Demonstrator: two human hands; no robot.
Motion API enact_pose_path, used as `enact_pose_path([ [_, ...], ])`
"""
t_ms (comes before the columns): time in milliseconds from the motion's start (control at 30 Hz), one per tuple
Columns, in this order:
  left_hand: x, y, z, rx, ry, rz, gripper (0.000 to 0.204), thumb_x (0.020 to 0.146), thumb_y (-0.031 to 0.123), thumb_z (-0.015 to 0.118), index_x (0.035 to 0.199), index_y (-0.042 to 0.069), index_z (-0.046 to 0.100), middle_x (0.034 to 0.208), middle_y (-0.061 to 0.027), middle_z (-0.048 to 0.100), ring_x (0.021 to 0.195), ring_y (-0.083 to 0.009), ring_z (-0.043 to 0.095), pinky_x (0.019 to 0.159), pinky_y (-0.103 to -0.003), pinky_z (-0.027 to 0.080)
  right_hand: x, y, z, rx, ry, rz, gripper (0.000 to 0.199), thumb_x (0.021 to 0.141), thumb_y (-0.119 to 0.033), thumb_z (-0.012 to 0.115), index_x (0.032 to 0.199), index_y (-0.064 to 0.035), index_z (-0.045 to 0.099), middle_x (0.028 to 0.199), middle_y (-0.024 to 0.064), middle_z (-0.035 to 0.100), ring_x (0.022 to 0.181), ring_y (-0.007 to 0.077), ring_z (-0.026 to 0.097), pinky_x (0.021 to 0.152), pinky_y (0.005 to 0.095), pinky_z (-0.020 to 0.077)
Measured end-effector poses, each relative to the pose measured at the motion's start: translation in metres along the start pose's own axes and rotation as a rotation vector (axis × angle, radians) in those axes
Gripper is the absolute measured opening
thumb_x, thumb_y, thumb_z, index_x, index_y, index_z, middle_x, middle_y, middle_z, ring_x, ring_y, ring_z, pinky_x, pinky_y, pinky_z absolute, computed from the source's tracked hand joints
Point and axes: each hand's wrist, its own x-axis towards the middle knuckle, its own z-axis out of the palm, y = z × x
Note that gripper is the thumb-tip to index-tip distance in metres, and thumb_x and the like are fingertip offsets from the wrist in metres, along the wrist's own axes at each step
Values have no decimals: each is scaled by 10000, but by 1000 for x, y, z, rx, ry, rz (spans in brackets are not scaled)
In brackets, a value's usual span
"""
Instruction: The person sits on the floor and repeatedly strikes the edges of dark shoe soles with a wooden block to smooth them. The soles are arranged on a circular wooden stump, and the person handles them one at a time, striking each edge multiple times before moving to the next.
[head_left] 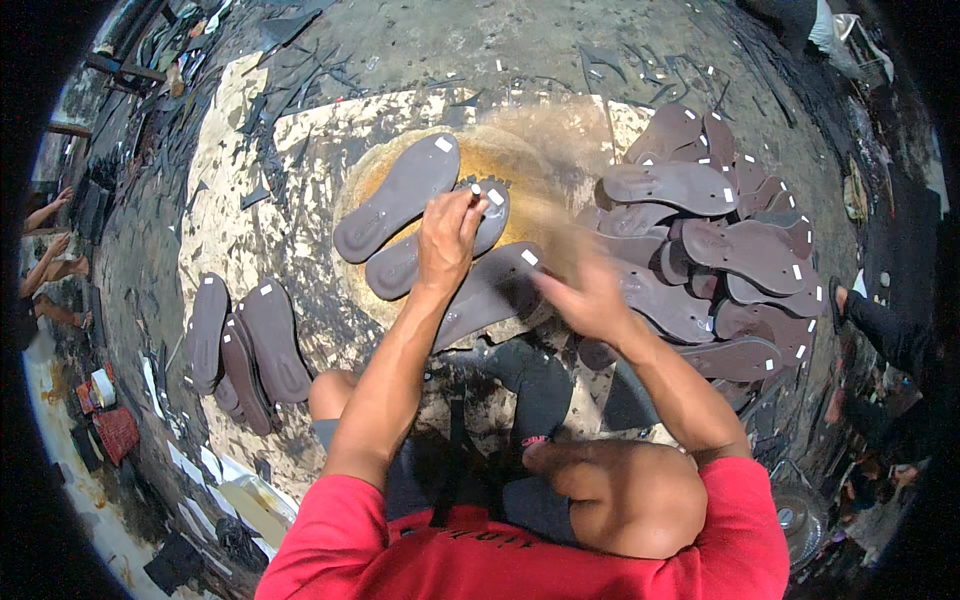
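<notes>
Around the middle lie 3 soles (398, 196) bearing 3 white labels (530, 257); at left, at least 4 more; in the right-hand pile (745, 254), over 10, too overlapped for exact counting. Also 1 left hand (447, 238), 1 right hand (588, 292), 1 small tool (476, 191), 1 red basket (117, 434).

A: Any lettering?
B: Red shirt (330, 545): a row of dark characters (510, 541) across the cloth, not legible from here.
A: The soles (400, 195)?
B: Many carry a white label (444, 145) at one end; any print is too small to read. Faint marks (374, 216) near the heel, illegible.
A: Elsewhere?
B: Dark legwear (545, 395): a pink mark (535, 440), unreadable.
</notes>
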Motion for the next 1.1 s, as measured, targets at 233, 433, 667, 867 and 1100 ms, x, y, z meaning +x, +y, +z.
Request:
enact_pose_path([
  [233,0,12,-4,-215,78,-174,218,1036,177,620,1139,-12,653,1002,-141,688,904,-284,665,779,-373,559,-31,103,64,795,-395,554,589,1083,-433,542,1433,41,545,1369,123,628,1259,208,543,1112,358,403],
  [433,62,-24,-32,-514,324,-521,306,1091,304,591,1117,13,679,920,-49,702,820,-125,704,684,-271,572,-34,96,70,838,-394,627,585,1076,-460,545,1348,55,592,1270,119,668,1163,201,579,1039,364,445],
  [667,72,-63,-30,-344,97,-478,276,1075,277,619,1061,15,705,835,-61,741,797,-99,714,699,-279,558,-9,63,31,850,-400,700,537,1078,-440,537,1332,27,615,1225,81,674,1105,152,587,1009,343,455],
  [867,71,-47,-35,-81,80,-261,216,1034,208,656,1020,-1,711,879,-128,728,788,-238,705,728,-359,539,62,-38,-55,769,38,293,513,1032,-451,597,1265,6,587,975,83,679,833,165,656,753,312,544],
  [1100,61,-66,-26,190,147,208,221,906,11,657,1122,13,701,1022,-180,684,986,-379,644,838,-477,521,90,7,47,153,-352,234,597,1003,-409,666,1346,67,550,1142,240,691,1091,372,660,994,467,497],
])
